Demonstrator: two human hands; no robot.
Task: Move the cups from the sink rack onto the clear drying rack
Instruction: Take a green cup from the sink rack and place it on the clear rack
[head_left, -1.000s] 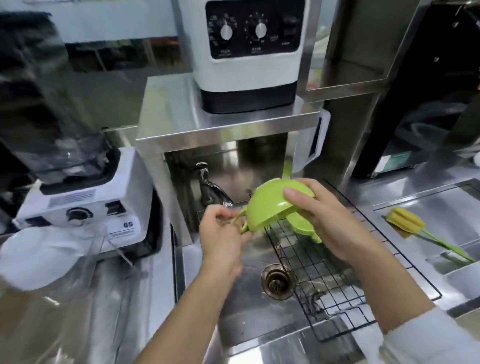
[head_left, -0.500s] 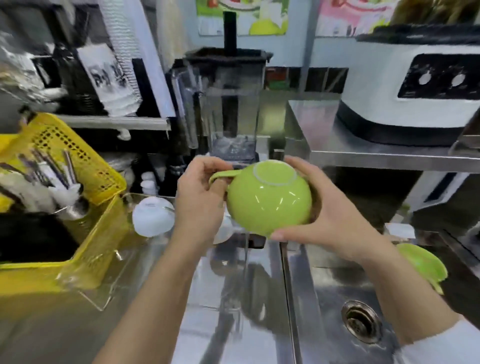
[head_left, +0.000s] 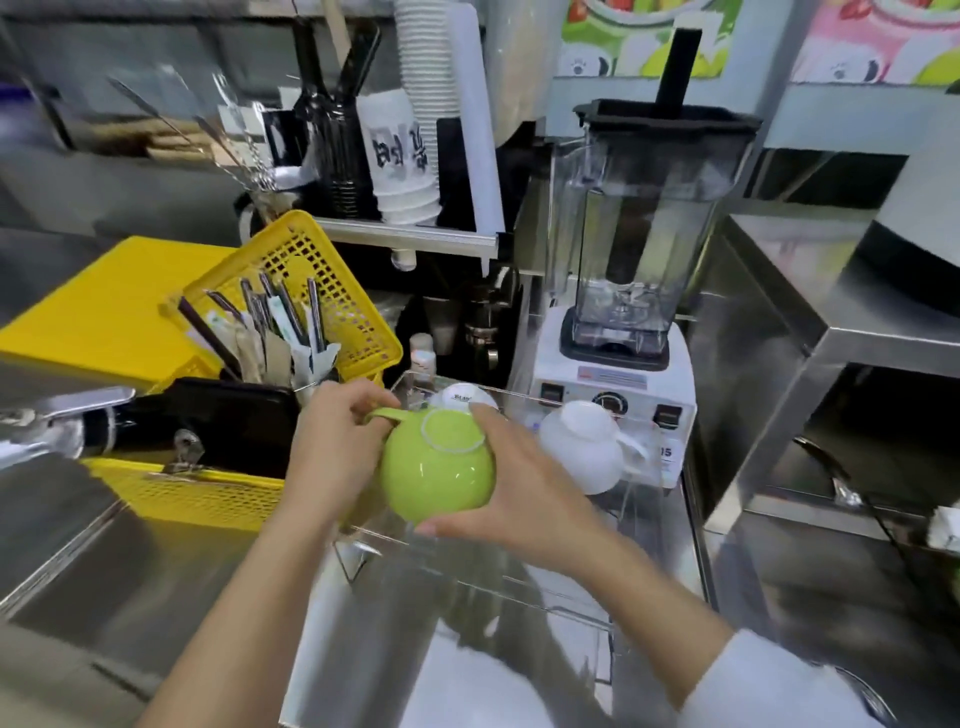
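Note:
A lime-green cup (head_left: 436, 473) hangs upside down, base toward me, over the clear drying rack (head_left: 467, 577). My left hand (head_left: 337, 441) pinches its handle at the upper left. My right hand (head_left: 519, 499) cups its right side and lower rim. Two white cups stand upside down in the rack: one (head_left: 582, 452) just right of the green cup, with its handle to the right, and another (head_left: 467, 397) behind it, mostly hidden. The sink rack is out of view.
A yellow basket (head_left: 208, 493) with utensils and a black tray sits left of the rack. A white-based blender (head_left: 623, 338) stands behind the rack. A steel shelf unit (head_left: 831, 332) is at the right, with stacked paper cups (head_left: 415, 156) at the back.
The view swung left from the sink to the drying rack. Both hands carried the green cup leftward, away from the sink rack, and now hold it over the clear rack.

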